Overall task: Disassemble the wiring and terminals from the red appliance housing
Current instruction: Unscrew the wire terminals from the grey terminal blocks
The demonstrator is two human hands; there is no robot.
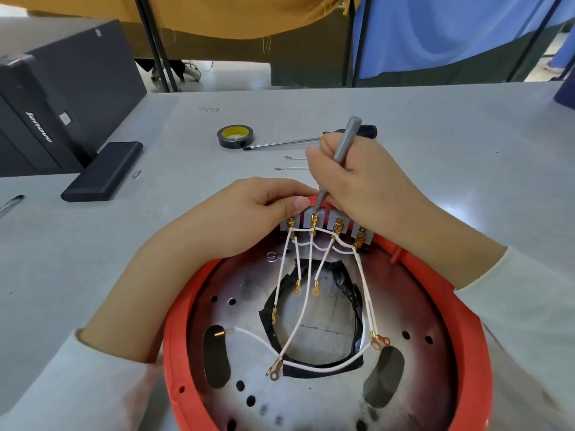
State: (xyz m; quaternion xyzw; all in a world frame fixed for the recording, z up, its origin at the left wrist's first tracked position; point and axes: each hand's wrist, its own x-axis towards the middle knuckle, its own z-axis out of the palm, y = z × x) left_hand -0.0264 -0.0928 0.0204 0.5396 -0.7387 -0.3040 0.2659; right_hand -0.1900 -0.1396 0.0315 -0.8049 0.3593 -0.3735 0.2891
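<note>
The round red housing (466, 321) lies open side up in front of me, its metal plate (420, 306) showing. A grey terminal block (330, 219) with brass terminals stands at its far rim. Several white wires (306, 293) with ring lugs hang from it over a black-taped hole. My left hand (249, 219) grips the rim and the block's left end. My right hand (367, 185) holds a grey screwdriver (342, 150) like a pen, with its tip on the second terminal from the left.
On the grey table beyond the hands lie a roll of black tape (235, 136), a long screwdriver (280, 143) and two loose white wires (291, 163). A black computer case (62, 94) and a flat black box (104, 171) sit at the left.
</note>
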